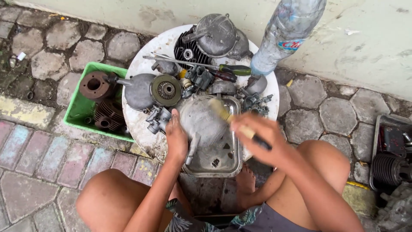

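Observation:
My left hand point(176, 138) holds the left side of a grey metal engine cover point(201, 120) that rests in a shiny rectangular metal pan point(229, 165). My right hand point(262, 136) grips a paintbrush point(234, 122) by its handle, and the blurred bristles touch the upper right of the cover. The pan sits at the near edge of a round white table top point(139, 64).
Engine parts crowd the white top: a finned cylinder head point(189, 51), a round flywheel point(166, 90), a carburettor point(158, 120), screwdrivers point(227, 68) and an upright plastic bottle point(285, 32). A green crate point(81, 107) with cylinders stands at the left. More parts lie in a tray point(392, 159) at the right.

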